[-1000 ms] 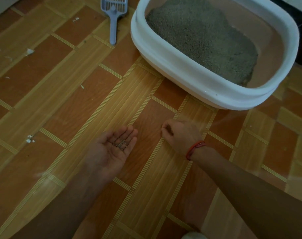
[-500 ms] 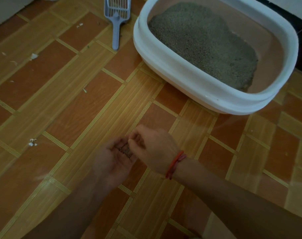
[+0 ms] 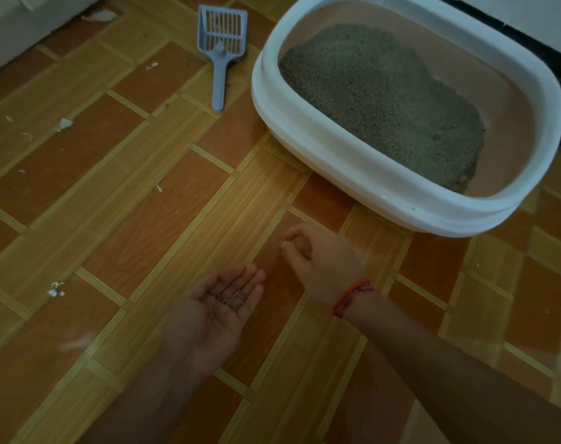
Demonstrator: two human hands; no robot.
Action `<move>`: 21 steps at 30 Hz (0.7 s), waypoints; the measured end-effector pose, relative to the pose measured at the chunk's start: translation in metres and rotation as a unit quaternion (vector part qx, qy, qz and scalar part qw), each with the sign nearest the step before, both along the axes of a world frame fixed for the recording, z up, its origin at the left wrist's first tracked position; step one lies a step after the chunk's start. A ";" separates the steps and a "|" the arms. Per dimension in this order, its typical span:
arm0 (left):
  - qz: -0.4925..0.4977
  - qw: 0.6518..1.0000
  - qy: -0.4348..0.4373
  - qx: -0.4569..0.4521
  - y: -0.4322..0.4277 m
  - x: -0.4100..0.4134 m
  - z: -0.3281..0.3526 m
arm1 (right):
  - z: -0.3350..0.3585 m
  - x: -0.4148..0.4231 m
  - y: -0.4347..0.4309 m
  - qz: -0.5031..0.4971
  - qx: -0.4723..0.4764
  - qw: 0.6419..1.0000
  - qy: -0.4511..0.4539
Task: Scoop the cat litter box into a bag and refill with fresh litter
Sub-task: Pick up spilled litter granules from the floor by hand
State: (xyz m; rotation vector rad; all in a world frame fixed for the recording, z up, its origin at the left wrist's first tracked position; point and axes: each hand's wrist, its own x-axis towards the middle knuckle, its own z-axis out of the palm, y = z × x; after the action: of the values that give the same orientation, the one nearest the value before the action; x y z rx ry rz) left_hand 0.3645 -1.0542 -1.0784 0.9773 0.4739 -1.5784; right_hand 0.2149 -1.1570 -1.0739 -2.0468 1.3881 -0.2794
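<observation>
Grey litter (image 3: pixel 385 100) is being held in a heap inside the white litter box (image 3: pixel 369 185) at the upper right of the frame, on the wood-patterned floor (image 3: pixel 112 203). A blue-grey scoop (image 3: pixel 220 56) is lying just left of the box, handle pointing down the frame. Low in the centre, a few loose grains (image 3: pixel 231 298) are being carried on the left hand (image 3: pixel 208 315), palm up with fingers nearly straight. The right hand (image 3: pixel 324 261), with a red string (image 3: pixel 353 294) at the wrist, is being held just beside it, apart, fingers curled and tips down at the floor; whether a grain is being pinched cannot be told. White scraps (image 3: pixel 64 123) are lying scattered at the left.
</observation>
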 end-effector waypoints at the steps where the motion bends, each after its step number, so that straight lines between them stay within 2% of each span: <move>1: 0.003 1.000 0.002 0.004 0.000 0.000 0.000 | -0.006 -0.004 -0.008 -0.011 0.006 1.000 0.018; 14: 0.009 1.000 0.011 0.026 -0.001 0.004 -0.007 | -0.035 0.013 -0.039 -0.010 -0.007 0.999 0.042; 21: 0.000 1.000 0.000 0.024 -0.001 0.006 -0.006 | -0.033 0.017 -0.042 0.024 -0.030 0.994 0.106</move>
State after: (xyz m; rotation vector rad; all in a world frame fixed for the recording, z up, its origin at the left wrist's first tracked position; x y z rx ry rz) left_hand 0.3706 -1.0555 -1.0847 1.0139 0.5129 -1.5734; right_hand 0.2319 -1.1986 -1.1070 -2.2073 1.4677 -0.0860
